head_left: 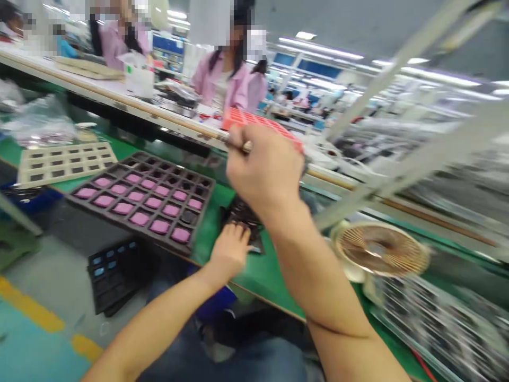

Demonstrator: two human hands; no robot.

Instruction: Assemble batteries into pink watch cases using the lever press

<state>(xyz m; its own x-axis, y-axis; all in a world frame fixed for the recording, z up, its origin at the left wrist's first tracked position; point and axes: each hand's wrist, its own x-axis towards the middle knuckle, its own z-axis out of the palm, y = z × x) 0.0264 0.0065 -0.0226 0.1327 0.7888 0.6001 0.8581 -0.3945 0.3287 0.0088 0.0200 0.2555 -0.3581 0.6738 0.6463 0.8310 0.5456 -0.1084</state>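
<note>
Raised above the bench, my right hand [264, 164] is closed in a fist. A thin dark piece with a small pale round end [247, 146] shows at its thumb side; blur hides what kind of thing it is. My left hand [230, 246] lies lower on the bench, fingers apart, fingertips touching a dark, shiny flat thing [240, 212] that I cannot identify. To the left of that hand sits a black compartment tray [193, 233] with several pink pieces [140, 218] in its pockets. Behind my right fist is a red-orange gridded tray [254, 118].
A cream gridded tray [66, 162] and clear plastic bags [42, 122] lie left. A round tan fan-like grille [377, 246] and a blurred tray of parts [437, 323] stand right. Dark trays [115, 276] sit below the bench edge. People in pink [226, 79] work across the raised shelf.
</note>
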